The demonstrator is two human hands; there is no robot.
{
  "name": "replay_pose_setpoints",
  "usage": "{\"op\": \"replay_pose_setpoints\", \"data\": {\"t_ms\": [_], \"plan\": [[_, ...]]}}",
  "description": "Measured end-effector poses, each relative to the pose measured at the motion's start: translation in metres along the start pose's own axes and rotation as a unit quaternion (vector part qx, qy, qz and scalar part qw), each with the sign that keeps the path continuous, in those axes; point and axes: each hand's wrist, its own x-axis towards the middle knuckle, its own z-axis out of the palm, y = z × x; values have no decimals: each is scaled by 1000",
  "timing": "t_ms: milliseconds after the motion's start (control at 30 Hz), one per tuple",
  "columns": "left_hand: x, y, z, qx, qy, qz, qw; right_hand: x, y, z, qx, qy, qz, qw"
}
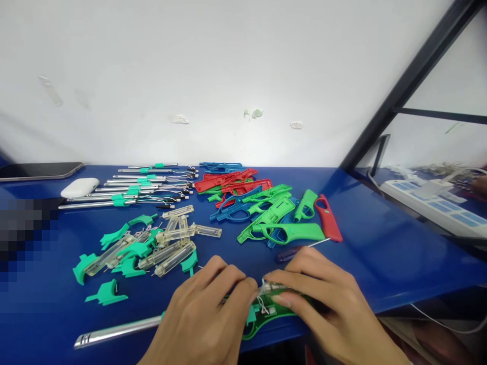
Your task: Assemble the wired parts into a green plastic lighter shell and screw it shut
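Observation:
A green half shell of a long-nosed lighter [262, 324] lies at the table's near edge between my hands. From its left side sticks out a silver metal tube [117, 332]. My left hand [205, 309] is closed over the tube's base and the shell's left end, its fingertips at the inner parts. White wires [262, 305] and a teal trigger [251, 315] show inside the shell. Thumb and forefinger of my right hand [327, 299] pinch a clear fuel tank [272, 287] over the shell's right half; its far end is hidden under the fingers.
Loose fuel tanks [175, 258] and teal triggers [106, 293] lie left, with wired metal tubes [125, 190] behind. Coloured lighter shells [274, 218] are piled centre-right, near a screwdriver [289, 253]. A white earbud case [79, 188], phone [41, 170] and power strip [433, 205] lie outward.

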Motion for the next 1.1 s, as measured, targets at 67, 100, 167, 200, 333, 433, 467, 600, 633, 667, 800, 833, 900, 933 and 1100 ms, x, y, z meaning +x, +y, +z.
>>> {"op": "replay_pose_setpoints", "data": {"t_ms": [67, 100, 167, 200, 333, 433, 467, 600, 633, 667, 800, 833, 900, 933, 1100], "plan": [[-1, 1, -1, 4, 18, 5, 1000, 0, 0, 0, 3, -8, 14, 1000], [-1, 2, -1, 6, 26, 6, 1000, 0, 0, 0, 0, -10, 19, 1000], [-2, 5, -2, 11, 43, -6, 999, 0, 0, 1, -14, -11, 25, 1000], [-2, 6, -3, 14, 51, -13, 999, -1, 0, 1, -21, -9, 27, 999], [0, 11, -3, 25, 54, -13, 998, -2, 1, 1, -28, -20, 33, 999], [0, 13, 2, 20, 47, -10, 999, -2, 0, 0, -22, -32, 39, 998], [-1, 13, 3, 14, 44, -13, 999, -2, -1, 0, -21, -31, 41, 998], [-3, 10, 5, -17, 7, -33, 999, -2, -2, -1, -9, -27, 47, 999], [-4, 10, 4, -18, -1, -36, 999, -3, -2, -1, -8, -29, 48, 998], [-4, 9, 3, -19, -8, -38, 999, -4, -1, -1, -9, -34, 49, 998], [-5, 9, 3, -21, -12, -37, 999, -7, 3, 0, -19, -47, 49, 998], [-5, 9, 3, -22, -11, -37, 999, -8, 3, 0, -21, -45, 47, 998], [-5, 9, 3, -24, -15, -40, 999, -8, 4, 0, -25, -38, 40, 998], [-6, 9, 4, -26, -21, -42, 999, -8, 4, 0, -28, -34, 35, 998], [-6, 9, 3, -36, -35, -41, 998, -7, 3, 0, -25, -25, 22, 999]]}}
